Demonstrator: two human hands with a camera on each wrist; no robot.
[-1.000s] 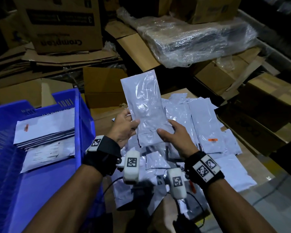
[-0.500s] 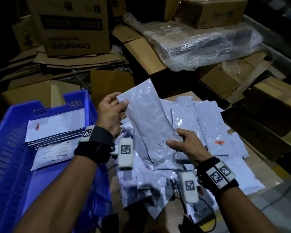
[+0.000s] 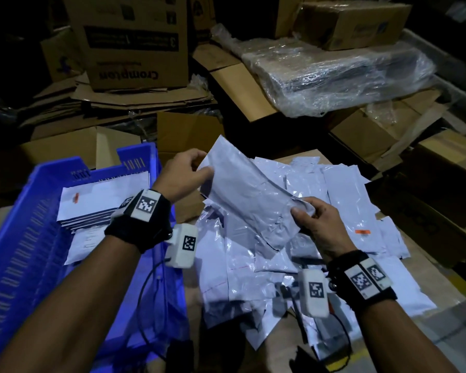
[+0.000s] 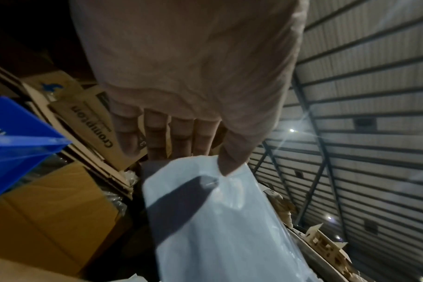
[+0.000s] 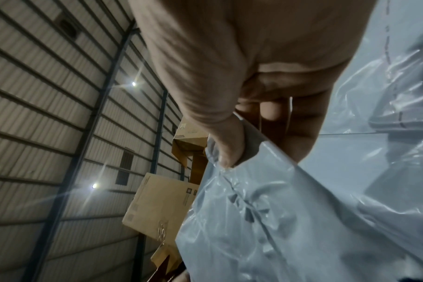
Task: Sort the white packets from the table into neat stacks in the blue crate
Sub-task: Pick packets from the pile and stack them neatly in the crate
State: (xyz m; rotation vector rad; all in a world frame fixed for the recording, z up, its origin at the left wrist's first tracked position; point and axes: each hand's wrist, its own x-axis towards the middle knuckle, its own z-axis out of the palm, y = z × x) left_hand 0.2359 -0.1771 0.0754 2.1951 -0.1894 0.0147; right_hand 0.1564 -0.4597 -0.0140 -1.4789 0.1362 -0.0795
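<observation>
Head view: a white packet (image 3: 248, 195) is held in the air between both hands, over the loose pile of white packets (image 3: 342, 211) spread on the cardboard-covered table (image 3: 301, 154). Its upper corner is pinched by the left hand (image 3: 184, 172), and its crumpled lower end is gripped by the right hand (image 3: 318, 224). To the left, the blue crate (image 3: 24, 238) is seen with a stack of packets (image 3: 102, 203) already lying in it, and a "Crompton" carton (image 3: 135, 44) and a plastic-wrapped bundle (image 3: 342, 74) are seen behind.

Only in the left wrist view is the pinch shown closely: the thumb (image 4: 234, 158) is pressed on top of the packet's edge, with the fingers (image 4: 155, 139) extended behind it. A corner of the crate is seen at the left edge.

Only in the right wrist view is the thumb (image 5: 229, 148) seen clamping wrinkled plastic against the curled fingers (image 5: 299, 137). A corrugated wall (image 5: 48, 114) with small lights is revealed in both wrist views.
</observation>
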